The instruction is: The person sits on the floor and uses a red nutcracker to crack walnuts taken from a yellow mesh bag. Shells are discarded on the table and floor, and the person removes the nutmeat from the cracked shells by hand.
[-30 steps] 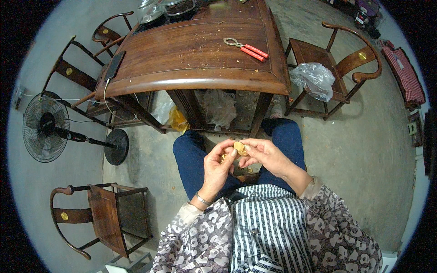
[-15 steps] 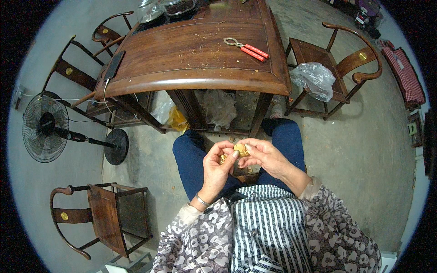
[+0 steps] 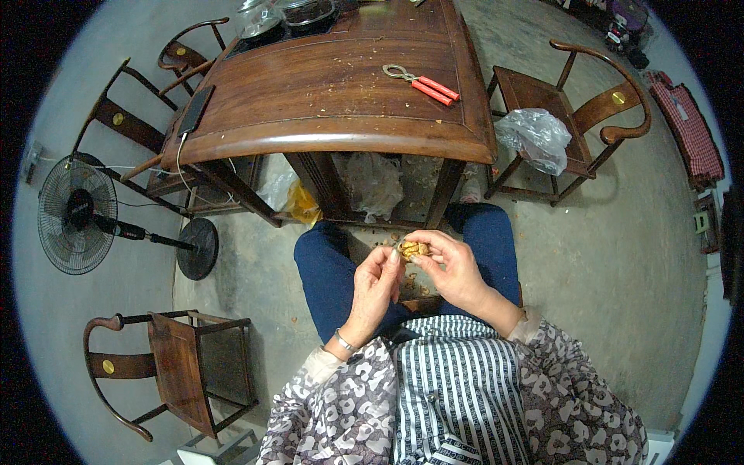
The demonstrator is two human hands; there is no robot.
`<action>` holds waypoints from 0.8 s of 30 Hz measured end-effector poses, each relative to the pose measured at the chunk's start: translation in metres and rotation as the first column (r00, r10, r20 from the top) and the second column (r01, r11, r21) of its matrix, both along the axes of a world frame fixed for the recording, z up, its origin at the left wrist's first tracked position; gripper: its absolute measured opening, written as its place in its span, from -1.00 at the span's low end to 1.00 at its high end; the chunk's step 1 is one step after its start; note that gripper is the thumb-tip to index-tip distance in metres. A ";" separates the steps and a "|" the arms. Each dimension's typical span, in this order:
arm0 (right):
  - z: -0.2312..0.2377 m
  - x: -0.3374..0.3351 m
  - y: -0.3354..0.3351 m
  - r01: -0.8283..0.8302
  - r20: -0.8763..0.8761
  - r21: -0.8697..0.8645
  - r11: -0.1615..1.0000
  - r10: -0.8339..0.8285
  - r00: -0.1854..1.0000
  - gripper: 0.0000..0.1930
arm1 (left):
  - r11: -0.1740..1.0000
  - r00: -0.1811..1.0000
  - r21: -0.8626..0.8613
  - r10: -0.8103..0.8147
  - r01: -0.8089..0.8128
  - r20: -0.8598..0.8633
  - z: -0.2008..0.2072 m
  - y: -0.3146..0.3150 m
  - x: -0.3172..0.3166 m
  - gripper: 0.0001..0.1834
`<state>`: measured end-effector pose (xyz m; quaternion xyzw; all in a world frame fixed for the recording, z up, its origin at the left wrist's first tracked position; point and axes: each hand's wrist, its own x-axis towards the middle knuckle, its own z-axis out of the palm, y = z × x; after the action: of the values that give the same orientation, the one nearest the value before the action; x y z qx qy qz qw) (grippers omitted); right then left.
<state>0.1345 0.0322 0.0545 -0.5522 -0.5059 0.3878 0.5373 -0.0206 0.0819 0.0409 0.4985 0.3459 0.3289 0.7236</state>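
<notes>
Between my two hands, above my lap, is a cracked walnut (image 3: 414, 249) with its yellow-brown, wrinkled kernel facing up. My right hand (image 3: 449, 267) grips it between thumb and fingers. My left hand (image 3: 377, 283) is closed in a pinch against the walnut's left side, its fingertips touching it. Whether more pieces lie inside the left fingers is hidden. On the table ahead lies a plier-like nutcracker (image 3: 422, 84) with red handles and metal jaws, apart from both hands.
The wooden table (image 3: 310, 139) stands ahead, strewn with small crumbs. A phone (image 3: 196, 111) with a white cable lies at its left edge. Wooden chairs stand at both sides, one holding a clear plastic bag (image 3: 535, 139). A standing fan (image 3: 77, 215) is at the left.
The walnut has turned from its smooth, rounded side to its wrinkled kernel and now sits mostly in my right fingers. My left hand has shifted slightly; kernel pieces seen in it before no longer show.
</notes>
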 end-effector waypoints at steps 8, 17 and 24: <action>0.003 -0.001 -0.001 0.016 0.192 0.090 0.996 -0.033 0.981 -0.71 | 0.994 0.995 0.110 0.005 0.006 -0.104 -0.005 -0.003 0.000 -0.76; 0.000 0.000 -0.001 0.033 0.196 0.086 0.996 -0.049 0.979 -0.72 | 0.972 0.975 0.235 0.028 0.025 -0.219 -0.004 -0.002 -0.002 -0.76; -0.002 -0.002 -0.002 -0.001 0.003 -0.050 0.999 0.001 1.000 -0.68 | 0.938 0.946 0.340 0.050 0.066 -0.321 0.001 0.000 -0.004 -0.77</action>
<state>0.1329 0.0301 0.0528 -0.5658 -0.4972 0.3998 0.5223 -0.0242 0.0820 0.0420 0.6667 0.3951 0.2950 0.5590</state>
